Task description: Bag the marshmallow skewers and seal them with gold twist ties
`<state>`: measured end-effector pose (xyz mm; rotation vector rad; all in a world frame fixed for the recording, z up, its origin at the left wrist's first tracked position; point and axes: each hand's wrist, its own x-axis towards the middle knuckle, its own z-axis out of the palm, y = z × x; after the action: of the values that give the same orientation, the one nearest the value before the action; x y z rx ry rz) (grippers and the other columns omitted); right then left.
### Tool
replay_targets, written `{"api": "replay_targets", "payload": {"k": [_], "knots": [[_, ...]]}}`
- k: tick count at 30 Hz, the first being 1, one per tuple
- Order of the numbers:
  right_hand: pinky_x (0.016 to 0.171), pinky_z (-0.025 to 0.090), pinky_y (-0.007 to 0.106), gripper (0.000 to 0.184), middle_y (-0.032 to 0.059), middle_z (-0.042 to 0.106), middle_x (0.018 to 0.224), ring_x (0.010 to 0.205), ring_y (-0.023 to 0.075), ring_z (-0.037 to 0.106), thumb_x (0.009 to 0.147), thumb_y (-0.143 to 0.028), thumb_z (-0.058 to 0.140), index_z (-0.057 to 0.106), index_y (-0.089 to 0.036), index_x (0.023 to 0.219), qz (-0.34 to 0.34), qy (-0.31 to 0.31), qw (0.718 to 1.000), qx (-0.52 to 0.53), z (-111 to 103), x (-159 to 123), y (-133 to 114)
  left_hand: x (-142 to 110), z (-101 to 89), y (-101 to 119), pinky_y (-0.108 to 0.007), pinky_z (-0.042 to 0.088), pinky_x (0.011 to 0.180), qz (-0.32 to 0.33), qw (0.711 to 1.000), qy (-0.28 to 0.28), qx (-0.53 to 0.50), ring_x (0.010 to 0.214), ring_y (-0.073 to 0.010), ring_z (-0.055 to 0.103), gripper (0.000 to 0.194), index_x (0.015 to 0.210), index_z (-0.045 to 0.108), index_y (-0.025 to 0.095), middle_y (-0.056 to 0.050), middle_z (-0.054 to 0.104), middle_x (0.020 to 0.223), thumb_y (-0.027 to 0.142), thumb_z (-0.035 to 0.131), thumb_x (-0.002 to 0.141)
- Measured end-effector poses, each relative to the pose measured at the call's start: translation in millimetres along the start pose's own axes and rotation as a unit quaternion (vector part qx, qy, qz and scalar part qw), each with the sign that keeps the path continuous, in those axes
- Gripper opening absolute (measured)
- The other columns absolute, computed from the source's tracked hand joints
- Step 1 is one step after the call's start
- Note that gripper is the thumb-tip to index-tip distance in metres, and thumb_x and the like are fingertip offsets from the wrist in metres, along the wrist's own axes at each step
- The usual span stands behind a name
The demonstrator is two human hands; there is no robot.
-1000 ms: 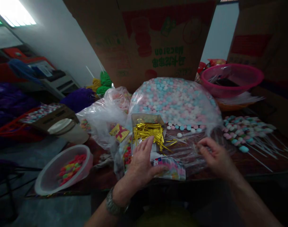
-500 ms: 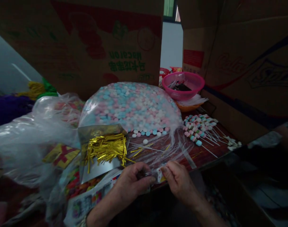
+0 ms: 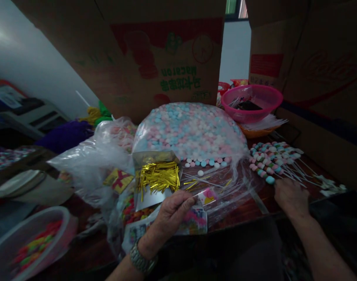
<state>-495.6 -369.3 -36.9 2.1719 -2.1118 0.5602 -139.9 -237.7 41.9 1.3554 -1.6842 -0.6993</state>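
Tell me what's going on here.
A person's left hand pinches a small clear packet with pink and yellow print. The right hand is down by the skewered sweets; whether it grips one is hidden. Gold strips lie in front of a big bag of pastel sweets.

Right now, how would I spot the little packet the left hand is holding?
Find the big clear bag of pastel sweets in the middle. Come nearer, to the left hand. The little packet it holds is pink and yellow, much smaller than the printed package below it in the picture.
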Motion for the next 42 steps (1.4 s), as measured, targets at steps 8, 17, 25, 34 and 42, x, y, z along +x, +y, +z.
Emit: {"api": "replay_targets", "payload": {"k": [8,17,25,34,42], "knots": [[0.072,0.048,0.023,0.024,0.0044,0.065,0.089,0.079,0.0144,0.063,0.087,-0.013,0.054,0.058,-0.018,0.11,-0.353,0.153,0.89,0.246,-70,-45,-69,-2,-16.7,-5,-0.027,0.044,0.073,0.123,0.988,0.024,0.093,0.074,-0.0136,0.058,0.02,0.084,0.064,0.017,-0.003,0.067,0.079,0.024,0.046,0.091],[0.063,0.042,0.027,0.025,0.0036,0.065,0.077,0.069,0.0144,0.061,0.093,-0.01,0.035,0.056,-0.017,0.103,-0.463,0.112,0.869,0.133,-82,-54,-85,-8,-27.5,-1,-0.028,0.041,0.074,0.132,0.981,0.004,0.143,0.074,-0.0133,0.057,0.023,0.085,0.063,0.017,-0.002,0.067,0.078,0.027,0.044,0.093],[0.06,0.042,0.025,0.023,0.0038,0.066,0.081,0.068,0.0135,0.06,0.088,-0.008,0.039,0.056,-0.018,0.1,-0.453,0.031,0.871,0.188,-74,-59,-103,-3,-9.3,6,-0.032,0.041,0.075,0.128,0.958,-0.121,0.227,0.085,-0.0207,0.06,0.052,0.108,0.062,0.017,-0.008,0.069,0.094,0.061,0.047,0.083],[0.053,0.029,0.03,0.016,-0.0017,0.057,0.064,0.058,0.0157,0.052,0.081,-0.008,0.049,0.059,-0.02,0.082,-0.489,-0.083,0.856,0.148,-74,-62,-135,7,2.0,21,-0.023,0.027,0.049,-0.056,0.907,-0.28,0.309,0.058,-0.0166,0.055,0.054,0.083,0.064,0.018,-0.003,0.064,0.067,0.07,0.061,0.066],[0.064,0.027,0.031,0.016,0.0029,0.054,0.072,0.07,0.018,0.046,0.086,-0.01,0.046,0.057,-0.017,0.076,-0.476,-0.088,0.858,0.173,-76,-49,-141,10,2.8,29,-0.02,0.029,0.053,-0.093,0.931,-0.269,0.229,0.06,-0.0123,0.051,0.046,0.084,0.063,0.018,0.003,0.061,0.067,0.061,0.066,0.068]]}}
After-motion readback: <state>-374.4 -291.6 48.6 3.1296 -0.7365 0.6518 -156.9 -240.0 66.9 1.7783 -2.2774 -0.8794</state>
